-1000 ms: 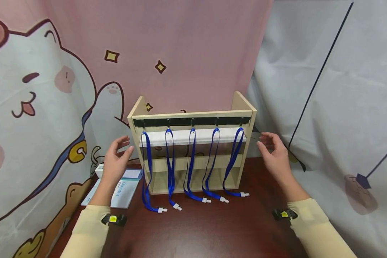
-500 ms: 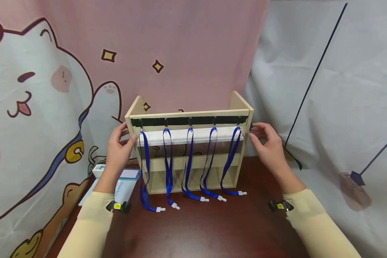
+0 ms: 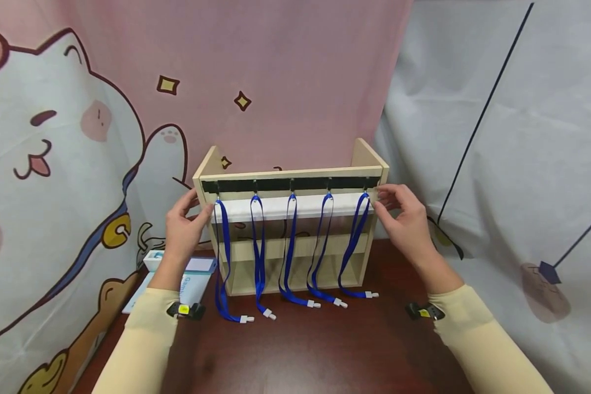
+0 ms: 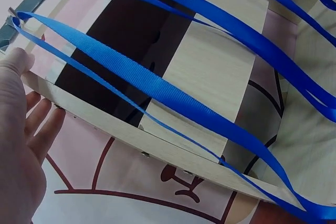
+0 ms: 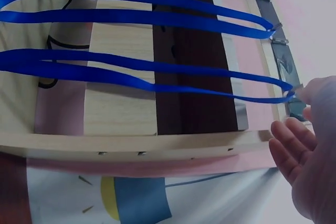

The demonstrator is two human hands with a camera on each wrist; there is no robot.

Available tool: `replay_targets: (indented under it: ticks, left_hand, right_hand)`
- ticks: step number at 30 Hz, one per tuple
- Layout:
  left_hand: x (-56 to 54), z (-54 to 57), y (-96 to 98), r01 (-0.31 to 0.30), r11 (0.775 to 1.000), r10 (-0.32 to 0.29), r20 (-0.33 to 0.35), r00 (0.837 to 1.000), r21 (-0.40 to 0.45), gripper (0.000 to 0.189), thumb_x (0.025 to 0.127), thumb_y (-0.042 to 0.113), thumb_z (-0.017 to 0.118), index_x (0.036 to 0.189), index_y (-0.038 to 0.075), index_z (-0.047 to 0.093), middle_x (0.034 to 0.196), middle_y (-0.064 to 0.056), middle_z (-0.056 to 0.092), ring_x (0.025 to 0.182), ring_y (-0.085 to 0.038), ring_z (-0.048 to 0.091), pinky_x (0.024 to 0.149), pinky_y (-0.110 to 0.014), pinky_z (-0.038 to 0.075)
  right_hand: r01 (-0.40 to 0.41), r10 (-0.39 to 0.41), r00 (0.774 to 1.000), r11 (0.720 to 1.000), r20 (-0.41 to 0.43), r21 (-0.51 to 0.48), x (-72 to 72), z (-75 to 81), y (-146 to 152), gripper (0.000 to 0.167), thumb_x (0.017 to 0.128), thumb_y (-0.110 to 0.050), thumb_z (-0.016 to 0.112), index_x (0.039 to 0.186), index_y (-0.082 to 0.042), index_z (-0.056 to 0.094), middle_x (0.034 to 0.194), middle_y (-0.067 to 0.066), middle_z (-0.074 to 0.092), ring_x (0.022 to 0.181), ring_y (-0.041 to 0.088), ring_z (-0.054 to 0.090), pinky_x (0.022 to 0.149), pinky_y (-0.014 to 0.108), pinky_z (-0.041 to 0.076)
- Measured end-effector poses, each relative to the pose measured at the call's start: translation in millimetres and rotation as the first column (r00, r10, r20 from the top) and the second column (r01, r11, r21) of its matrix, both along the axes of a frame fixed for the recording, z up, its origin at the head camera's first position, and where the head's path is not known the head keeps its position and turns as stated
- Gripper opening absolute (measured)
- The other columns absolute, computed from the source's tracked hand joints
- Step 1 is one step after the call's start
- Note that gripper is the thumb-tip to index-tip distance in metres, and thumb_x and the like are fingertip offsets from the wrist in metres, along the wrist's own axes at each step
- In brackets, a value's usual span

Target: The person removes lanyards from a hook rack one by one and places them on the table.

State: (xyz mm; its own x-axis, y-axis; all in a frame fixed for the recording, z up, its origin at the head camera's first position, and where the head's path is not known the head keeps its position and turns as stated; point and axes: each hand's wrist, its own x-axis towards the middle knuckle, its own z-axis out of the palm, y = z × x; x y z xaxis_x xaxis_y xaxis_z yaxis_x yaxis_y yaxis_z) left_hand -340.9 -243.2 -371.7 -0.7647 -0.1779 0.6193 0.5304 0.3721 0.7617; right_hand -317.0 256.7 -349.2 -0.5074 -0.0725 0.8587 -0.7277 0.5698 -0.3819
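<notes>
Centrally, one pale wooden rack (image 3: pixel 276 174) is stood upright on a dark red-brown table (image 3: pixel 295 355). Its top front board is fitted with a black strip (image 3: pixel 274 185), from which five blue lanyards (image 3: pixel 260 271) are hung in a row on small hooks; their white clips (image 3: pixel 247 319) are laid on the tabletop in front. The rack's left side panel is straddled by the left hand (image 3: pixel 183 230): the thumb is set at the front edge, the slightly spread fingers along the outer face; whether the panel is pinched cannot be told. The right hand (image 3: pixel 404 219) is placed at the upper right corner, near the end hook, thumb and forefinger held apart. Beside the left forearm, a pale blue-and-white packet (image 3: pixel 197 287) is laid flat. Behind, a pink cloth (image 3: pixel 300 82) is hung.
</notes>
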Motion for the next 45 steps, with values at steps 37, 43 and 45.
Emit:
replay_targets:
  ticks: [37, 43, 45]
  left_hand:
    - [-2.4, -1.2, -1.7, -0.014, 1.0, 0.014, -0.051, 0.999, -0.004, 0.049, 0.103, 0.015, 0.079, 0.151, 0.02, 0.07, 0.135, -0.006, 0.073, 0.121, -0.015, 0.064, 0.091, -0.018, 0.06]
    - [0.2, -1.3, -0.8, -0.019, 1.0, 0.018, -0.041, 0.999, -0.015, 0.049, 0.104, 0.017, 0.079, 0.152, 0.021, 0.07, 0.136, -0.005, 0.072, 0.122, -0.014, 0.064, 0.091, -0.018, 0.06]
    - [0.3, -1.1, -0.4, -0.018, 1.0, 0.018, -0.037, 0.999, -0.021, 0.05, 0.104, 0.018, 0.079, 0.152, 0.021, 0.069, 0.137, -0.006, 0.072, 0.123, -0.015, 0.064, 0.092, -0.019, 0.06]
  right_hand:
    - [0.035, -0.034, 0.996, 0.999, -0.078, 0.012, 6.8, 17.0, -13, 0.015, 0.097, 0.011, 0.074, 0.103, -0.001, 0.08, 0.1, 0.008, 0.078, 0.086, 0.017, 0.069, 0.08, 0.012, 0.053]
    - [0.029, -0.03, 0.997, 0.999, -0.07, -0.017, 13.9, 24.2, -11, 0.012, 0.096, 0.007, 0.077, 0.102, -0.003, 0.08, 0.096, 0.009, 0.078, 0.082, 0.012, 0.067, 0.075, 0.012, 0.051]
    - [0.024, -0.025, 0.998, 0.999, -0.063, -0.021, 16.3, 27.7, -9, 0.011, 0.096, 0.006, 0.076, 0.102, -0.002, 0.08, 0.094, 0.009, 0.077, 0.081, 0.01, 0.066, 0.073, 0.012, 0.05]
